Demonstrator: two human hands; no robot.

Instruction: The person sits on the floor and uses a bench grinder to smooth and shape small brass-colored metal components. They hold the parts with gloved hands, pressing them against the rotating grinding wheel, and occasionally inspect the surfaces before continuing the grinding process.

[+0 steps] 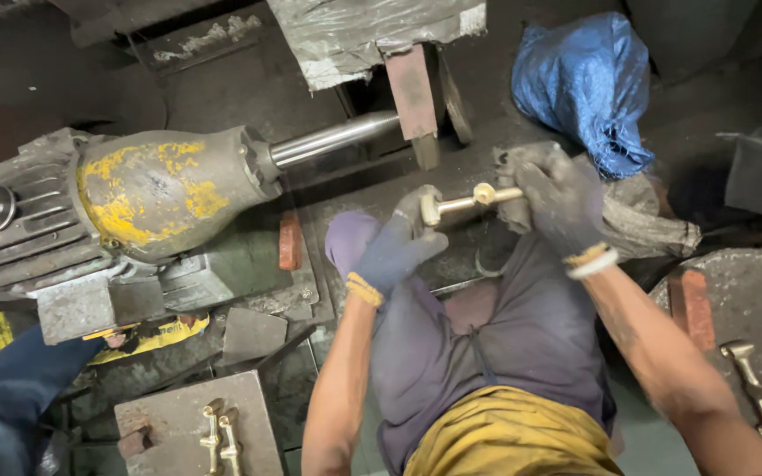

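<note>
While both gloved hands close on the one brass fitting (472,199), the piece hangs in the air above the person's knees, just in front of the polishing motor (147,189) and its bare steel spindle (332,139). The left hand (396,247) pinches the rounded end of the fitting between thumb and curled fingers; the right hand (560,201) wraps its fingers shut around the other end, together with a wad of grey rag (641,220) that trails off to the side. Near the right elbow a round metal plate (751,291) carries another brass part (751,383), and two more brass parts (220,434) lie on a steel block (169,423) by the left knee. A blue sack (588,84) sits beyond the rag.

My worry is the loose rag: so near the spindle, a trailing end could catch and drag the glove with it. The pinch on the left is also slight, so the fitting could twist free and drop between the knees. A co-worker's blue sleeve (2,397) sits low at the left edge, well apart
</note>
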